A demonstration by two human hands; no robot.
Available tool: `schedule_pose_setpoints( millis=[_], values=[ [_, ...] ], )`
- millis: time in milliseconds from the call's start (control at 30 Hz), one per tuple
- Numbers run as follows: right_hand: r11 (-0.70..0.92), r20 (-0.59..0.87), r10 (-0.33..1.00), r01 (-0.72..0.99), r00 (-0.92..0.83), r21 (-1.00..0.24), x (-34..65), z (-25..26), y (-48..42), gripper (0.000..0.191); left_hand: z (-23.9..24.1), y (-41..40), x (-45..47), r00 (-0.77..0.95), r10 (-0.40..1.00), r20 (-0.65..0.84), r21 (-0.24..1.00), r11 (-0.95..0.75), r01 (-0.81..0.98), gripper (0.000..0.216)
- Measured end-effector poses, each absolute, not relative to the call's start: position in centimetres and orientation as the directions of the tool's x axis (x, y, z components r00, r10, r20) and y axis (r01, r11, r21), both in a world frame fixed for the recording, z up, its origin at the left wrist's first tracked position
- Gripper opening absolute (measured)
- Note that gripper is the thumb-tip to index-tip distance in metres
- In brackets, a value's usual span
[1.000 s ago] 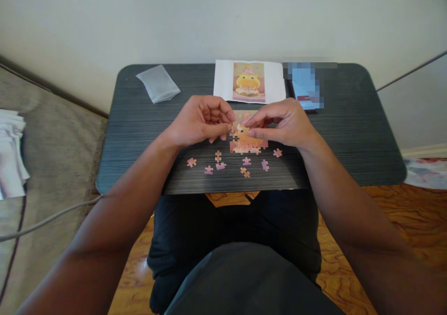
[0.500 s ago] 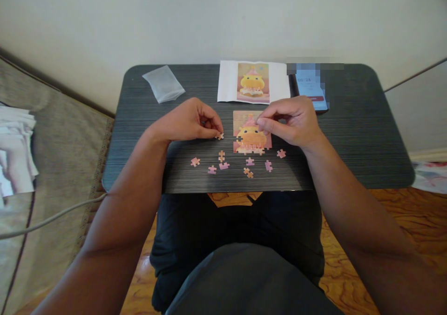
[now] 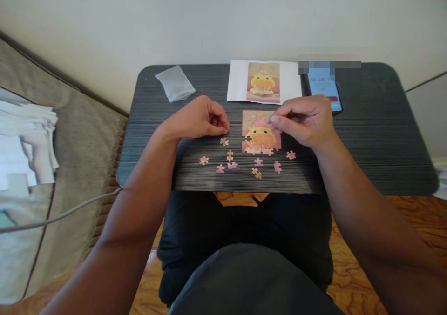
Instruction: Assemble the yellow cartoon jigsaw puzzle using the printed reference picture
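While your left hand point(image 3: 200, 119) rests just left of the puzzle point(image 3: 260, 136) with its fingers curled together, your right hand point(image 3: 307, 125) pinches its fingertips together at the puzzle's right edge. Loose pieces point(image 3: 230, 159) lie just below the puzzle. The clear bag point(image 3: 175, 83), far up-left of it, lies flat, and you cannot tell what is in it.

Pieces point(image 3: 232, 165) before puzzle point(image 3: 260, 136); picture point(image 3: 263, 82) behind — phone point(image 3: 326, 94) right.

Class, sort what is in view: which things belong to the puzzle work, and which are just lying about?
In use: part-built puzzle, loose pieces, reference picture.
Lying about: plastic bag, phone, cable, stack of papers.
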State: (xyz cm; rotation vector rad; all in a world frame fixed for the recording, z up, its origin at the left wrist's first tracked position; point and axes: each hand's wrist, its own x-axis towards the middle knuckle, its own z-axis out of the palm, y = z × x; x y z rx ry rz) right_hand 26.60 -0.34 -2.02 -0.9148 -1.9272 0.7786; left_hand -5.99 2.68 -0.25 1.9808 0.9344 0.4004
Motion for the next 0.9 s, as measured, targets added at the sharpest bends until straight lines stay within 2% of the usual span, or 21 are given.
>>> schedule_pose_setpoints(
  millis=[133,367,533,633,733,900],
  values=[
    [0.53,0.426,0.834,0.296,-0.349,-0.795,26.7,-2.2,-0.3,0.024,-0.3,2.7,-6.4,0.629,0.773,-0.075,0.849,-0.281,0.447,0.016],
    [0.601,0.533,0.799,0.369,-0.277,-0.709,26.9,-2.4,-0.3,0.025,1.2,2.9,-8.3,0.657,0.742,-0.131,0.827,-0.283,0.485,0.013],
    [0.599,0.568,0.796,0.404,-0.209,-0.691,26.9,-2.6,-0.3,0.027,2.5,-0.9,-10.5,0.614,0.768,-0.183,0.807,-0.239,0.54,0.018],
    [0.631,0.598,0.771,0.397,-0.22,-0.667,26.8,-2.6,-0.1,0.028,2.4,-4.7,-11.1,0.572,0.797,-0.193,0.749,-0.256,0.61,0.027],
    [0.663,0.627,0.742,0.392,-0.236,-0.637,26.7,-2.7,0.1,0.028,1.8,-7.5,-11.2,0.578,0.803,-0.145,0.686,-0.339,0.644,0.026],
    [0.666,0.617,0.743,0.383,-0.261,-0.64,26.7,-2.8,0.0,0.026,1.2,-8.8,-10.7,0.536,0.839,-0.096,0.624,-0.369,0.688,0.01]
  ],
)
